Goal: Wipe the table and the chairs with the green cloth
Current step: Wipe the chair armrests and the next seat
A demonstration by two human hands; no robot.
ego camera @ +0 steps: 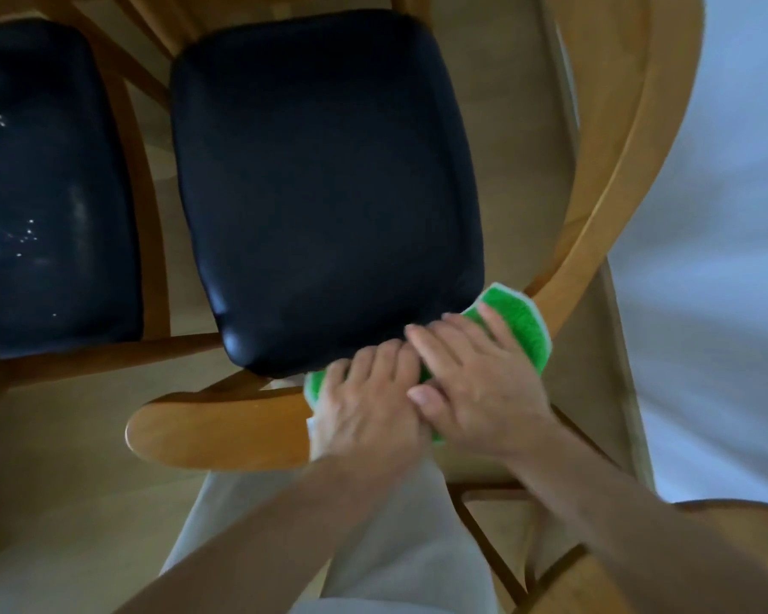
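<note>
A green cloth point(522, 323) with a white edge lies over the curved wooden back rail point(222, 429) of a chair with a black padded seat point(324, 188). My left hand point(366, 407) covers the cloth's left part, its fingers bent down over the rail's inner edge and round the cloth. My right hand point(477, 385) lies beside it with straight fingers pressing the cloth flat, its thumb resting on my left hand. The cloth's middle is hidden under both hands.
A second chair with a black seat point(45, 188) bearing shiny specks stands close on the left. Part of another wooden chair rail point(728, 507) shows at the lower right. A pale wall or curtain point(719, 214) fills the right side. My light trousers point(373, 547) are below.
</note>
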